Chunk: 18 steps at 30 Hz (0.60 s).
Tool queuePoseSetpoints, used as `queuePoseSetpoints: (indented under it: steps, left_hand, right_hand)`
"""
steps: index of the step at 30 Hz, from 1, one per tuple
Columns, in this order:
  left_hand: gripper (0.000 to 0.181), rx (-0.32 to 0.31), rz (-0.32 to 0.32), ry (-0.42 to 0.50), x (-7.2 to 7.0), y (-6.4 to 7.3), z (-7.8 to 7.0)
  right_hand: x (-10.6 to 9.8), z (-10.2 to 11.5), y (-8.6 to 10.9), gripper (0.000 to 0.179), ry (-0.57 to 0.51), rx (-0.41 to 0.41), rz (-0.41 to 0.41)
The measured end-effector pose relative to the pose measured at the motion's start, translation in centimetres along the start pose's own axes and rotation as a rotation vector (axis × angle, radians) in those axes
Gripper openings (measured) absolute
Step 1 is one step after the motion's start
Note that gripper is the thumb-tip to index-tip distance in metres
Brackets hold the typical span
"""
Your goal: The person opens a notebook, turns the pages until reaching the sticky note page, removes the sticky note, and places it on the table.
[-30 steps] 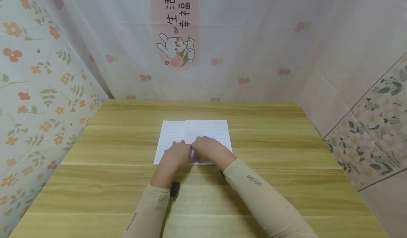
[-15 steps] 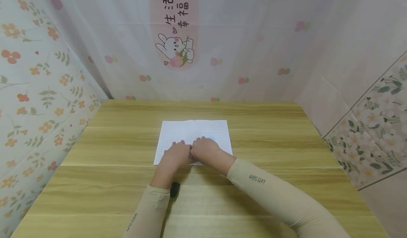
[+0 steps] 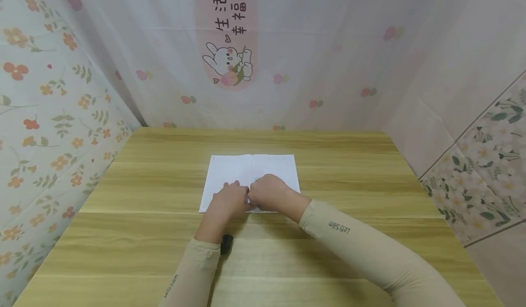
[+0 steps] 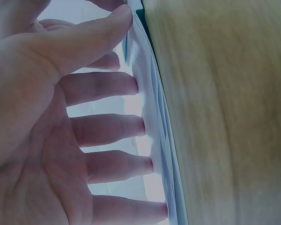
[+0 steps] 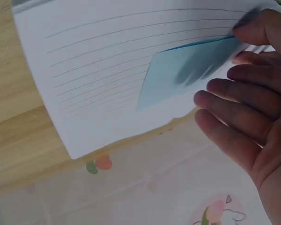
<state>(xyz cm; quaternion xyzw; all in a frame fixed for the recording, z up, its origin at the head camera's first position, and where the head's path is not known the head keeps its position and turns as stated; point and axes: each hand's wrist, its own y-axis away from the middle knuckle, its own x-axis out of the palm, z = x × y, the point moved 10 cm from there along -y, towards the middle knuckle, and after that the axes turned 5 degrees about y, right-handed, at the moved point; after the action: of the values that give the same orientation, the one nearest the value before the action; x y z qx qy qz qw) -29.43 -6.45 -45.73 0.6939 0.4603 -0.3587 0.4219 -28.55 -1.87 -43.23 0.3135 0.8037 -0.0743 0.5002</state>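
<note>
An open notebook [image 3: 230, 168] with lined white pages lies on the table. My left hand [image 3: 229, 200] is spread on its left page near the fold; in the left wrist view the straight fingers [image 4: 107, 129] touch the paper and the thumb reaches the near edge. Close beside it, my right hand [image 3: 269, 193] is over the right page. In the right wrist view a light blue sticky note [image 5: 173, 75] lies along the page, and the right thumb and forefinger pinch its end near the fold. The other right fingers are loosely extended. From the head view the note is hidden behind the right hand.
The wooden table [image 3: 349, 174] extends around the notebook. A black wrist strap piece [image 3: 226, 244] shows beside the left sleeve. Printed curtains [image 3: 328, 60] hang behind the table and at both sides.
My right hand has turned and its forearm has swung outward to the right. The blue note, partly visible earlier beyond the hand, is now covered. My left hand has stayed in place.
</note>
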Motion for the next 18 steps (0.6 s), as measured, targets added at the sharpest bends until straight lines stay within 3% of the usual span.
queuePoseSetpoints:
  steps: [7, 14, 18]
  left_hand:
    - [0.049, -0.012, -0.002, -0.007, 0.1, -0.1, 0.1]
    - [0.060, -0.018, 0.018, -0.017, 0.3, -0.2, 0.1]
    - [0.058, -0.015, 0.016, -0.016, 0.3, -0.2, 0.1]
  right_hand:
    - [1.0, -0.3, -0.1, 0.015, 0.032, -0.001, 0.038]
    - [2.6, -1.2, -0.2, 0.054, 0.044, 0.061, 0.083]
    - [2.9, -1.8, -0.2, 0.048, -0.041, 0.092, 0.078]
